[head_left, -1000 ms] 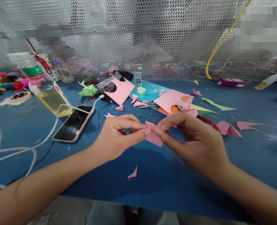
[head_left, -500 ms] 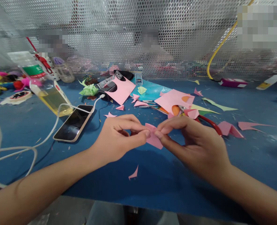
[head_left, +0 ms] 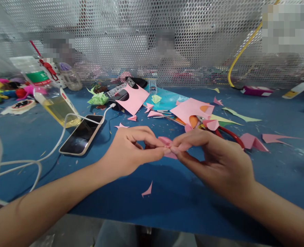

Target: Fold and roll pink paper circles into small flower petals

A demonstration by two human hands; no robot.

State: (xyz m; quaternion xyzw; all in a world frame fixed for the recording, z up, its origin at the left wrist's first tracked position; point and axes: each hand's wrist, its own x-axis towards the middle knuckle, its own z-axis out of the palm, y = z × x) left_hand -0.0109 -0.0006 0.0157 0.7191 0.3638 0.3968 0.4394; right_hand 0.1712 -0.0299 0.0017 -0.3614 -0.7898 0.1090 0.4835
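Note:
Both hands meet over the blue table, pinching one small pink paper piece (head_left: 172, 155). My left hand (head_left: 133, 149) grips it between thumb and forefinger from the left. From the right, my right hand (head_left: 216, 156) holds the same piece with thumb and fingertips, the two sets of fingertips touching. The paper shows above and below the fingers; its middle is hidden. Behind the right hand lie red-handled scissors (head_left: 231, 134), partly covered, and a cut pink sheet (head_left: 186, 109). A thin pink scrap (head_left: 148, 190) rests on the table nearer to me.
A phone (head_left: 81, 135) with a white cable (head_left: 64, 132) lies at left, beside a tilted bottle (head_left: 56, 103). Another cut pink sheet (head_left: 133, 97), crumpled green paper (head_left: 98, 98) and a blue sheet (head_left: 168, 97) sit further back. A perforated metal screen (head_left: 131, 44) stands behind the table.
The fingertips of both hands have come together at the middle of the pink piece, which now looks pinched and folded there. Other things remain in place.

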